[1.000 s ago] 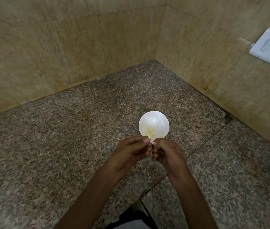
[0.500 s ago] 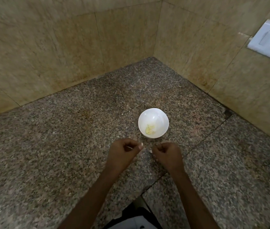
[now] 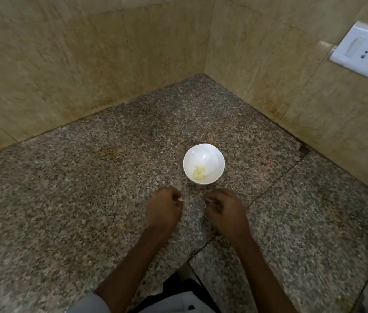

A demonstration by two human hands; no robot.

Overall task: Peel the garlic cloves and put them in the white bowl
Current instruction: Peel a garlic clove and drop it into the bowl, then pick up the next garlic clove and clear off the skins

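Tan tiled walls [image 3: 65, 64] meet in a corner up at 12 o'clock, and below them the speckled granite counter [image 3: 65, 199] fills most of the view, with a seam running from 6 toward 3 o'clock. Both forearms come in from 6 o'clock, cut off by the bottom edge, where a strip of dark and pale clothing [image 3: 178, 297] shows between them, too clipped to read. The left hand [image 3: 163, 207] sits at 7 o'clock of the bowl with its fingers curled under. The right hand [image 3: 225, 211] is at 5 o'clock of it, fingers also curled in. Both are smeared by motion, with a pale fleck at each set of fingertips, and I cannot tell whether either pinches a scrap of skin or nothing at all. At 2 o'clock, a white wall socket [image 3: 363, 50], its right corner cut off by the frame edge. The white bowl [image 3: 201, 157] stands on the counter just right of centre, clear of both hands, and the pale yellow garlic cloves [image 3: 199, 172] lie in a small heap at its bottom, too blurred to count. A second ago the hands were together over the bowl's near rim, pinching something pale. Now they are apart and drawn back toward 6 o'clock.
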